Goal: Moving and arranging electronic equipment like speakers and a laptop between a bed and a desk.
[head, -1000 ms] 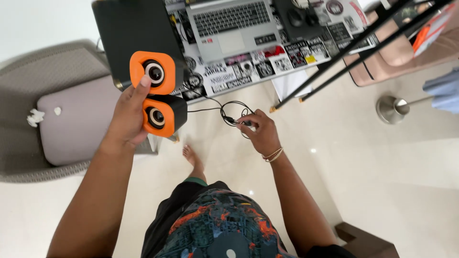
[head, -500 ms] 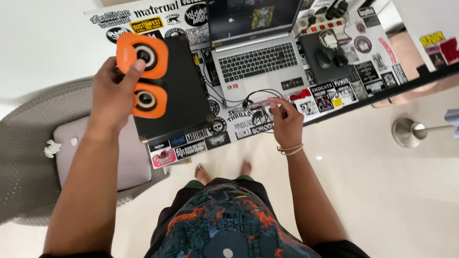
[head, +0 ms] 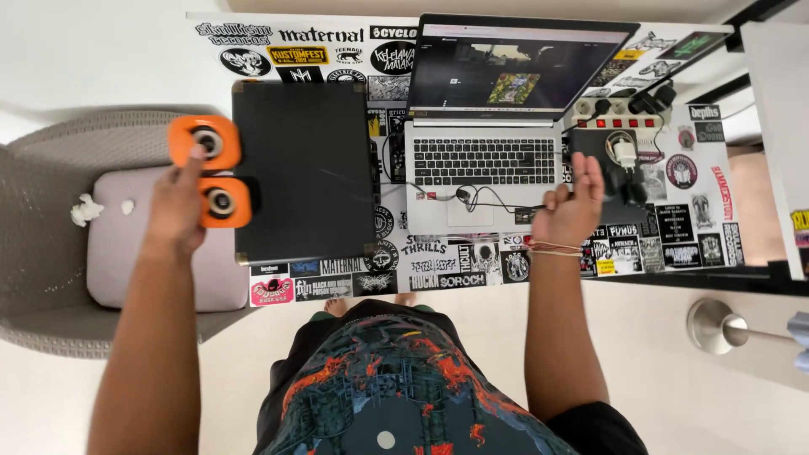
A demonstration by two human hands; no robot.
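Your left hand (head: pixel 175 211) is wrapped around two small orange speakers (head: pixel 211 171), one above the other. Your thumb rests on the top one. You hold them up just left of a flat black case (head: pixel 305 168) that lies on the sticker-covered desk (head: pixel 674 236). Under that hand, lower down, is a grey chair with a pale cushion (head: pixel 126 253).

Your right hand (head: pixel 570 208) is closed in a loose fist, with the thumb up, at the right edge of the open laptop (head: pixel 484 160). It pinches the end of a thin black cable (head: pixel 472 198) (the very tip is hidden by your fingers). The cable runs left from that hand, loops over the laptop's touchpad, and goes on toward the case. Just past your right hand sit a black mouse pad (head: pixel 602 147) and a white power strip (head: pixel 611 107) with plugs in it.
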